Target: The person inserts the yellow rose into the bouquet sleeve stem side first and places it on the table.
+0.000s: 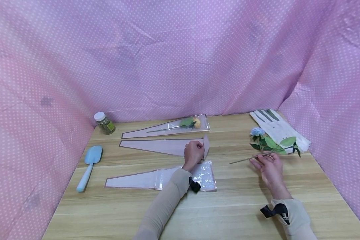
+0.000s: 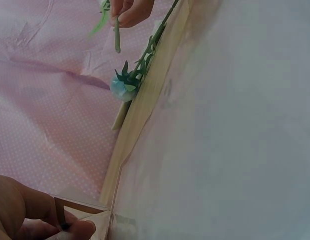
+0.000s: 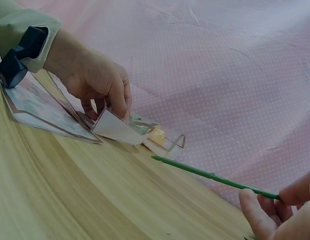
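My left hand (image 1: 194, 154) pinches the wide end of the middle tapered flower sleeve (image 1: 159, 145), whose edge lifts off the table; the left wrist view shows thumb and finger on its brown-edged corner (image 2: 85, 206). To the right, my right hand (image 1: 270, 168) holds a leafy flower stem (image 1: 240, 161) between thumb and fingers. Its bare green end (image 3: 209, 176) points left toward the sleeve, and leaves (image 1: 288, 141) show on the right; I cannot make out its bloom. A blue rose (image 1: 257, 131) lies just beyond the right hand.
Behind lies a sleeve holding a yellow rose (image 1: 196, 122); another sleeve (image 1: 132, 182) lies in front, under the left forearm. White gloves (image 1: 280, 130) lie at the back right. On the left are a lidded jar (image 1: 105, 124) and a blue trowel (image 1: 92, 156). Pink cloth (image 1: 180, 60) surrounds the table.
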Action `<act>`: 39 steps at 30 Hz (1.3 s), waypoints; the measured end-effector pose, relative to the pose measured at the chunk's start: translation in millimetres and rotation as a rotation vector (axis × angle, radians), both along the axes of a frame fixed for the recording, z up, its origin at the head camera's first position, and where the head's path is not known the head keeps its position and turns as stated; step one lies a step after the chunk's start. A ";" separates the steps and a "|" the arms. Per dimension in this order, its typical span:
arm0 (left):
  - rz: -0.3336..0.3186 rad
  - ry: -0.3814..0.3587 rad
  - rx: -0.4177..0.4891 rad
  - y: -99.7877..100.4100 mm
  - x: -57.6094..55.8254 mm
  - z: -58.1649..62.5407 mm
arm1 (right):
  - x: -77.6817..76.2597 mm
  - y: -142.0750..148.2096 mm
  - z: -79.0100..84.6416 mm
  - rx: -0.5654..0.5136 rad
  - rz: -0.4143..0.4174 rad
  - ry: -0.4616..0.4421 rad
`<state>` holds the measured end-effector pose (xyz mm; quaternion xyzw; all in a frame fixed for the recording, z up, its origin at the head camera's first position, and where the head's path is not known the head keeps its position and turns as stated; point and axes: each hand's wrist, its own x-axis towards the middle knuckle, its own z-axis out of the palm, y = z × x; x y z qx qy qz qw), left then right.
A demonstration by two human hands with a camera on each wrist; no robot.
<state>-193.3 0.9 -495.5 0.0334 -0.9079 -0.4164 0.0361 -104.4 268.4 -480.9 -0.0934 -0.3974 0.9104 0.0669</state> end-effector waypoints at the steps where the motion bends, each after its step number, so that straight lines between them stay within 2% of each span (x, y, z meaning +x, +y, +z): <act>1: 0.000 0.000 0.000 -0.1 0.0 -0.2 | -0.2 -0.1 -0.2 -0.009 -0.008 -0.002; 9: 0.001 0.012 0.001 0.0 -0.5 -2.2 | -2.0 -2.0 0.2 -0.060 -0.072 -0.050; 13: -0.005 0.021 -0.002 0.7 0.0 -1.9 | -4.0 -2.1 3.7 -0.042 -0.092 -0.074; 18: -0.004 0.025 -0.004 1.0 0.2 -1.5 | -9.2 -3.7 7.9 -0.023 -0.091 -0.032; 22: 0.002 0.024 -0.015 1.0 0.1 -2.4 | -14.0 -8.0 10.6 -0.050 -0.101 0.006; 27: 0.004 0.021 -0.016 1.0 -0.3 -2.2 | -20.8 -15.7 15.2 -0.052 -0.105 0.019; 36: -0.004 0.006 0.005 0.6 -0.4 0.0 | -40.4 -39.7 25.0 -0.012 -0.156 -0.080; 39: -0.005 0.010 0.005 0.3 -0.1 -0.3 | -47.6 -50.2 26.6 0.013 -0.154 -0.088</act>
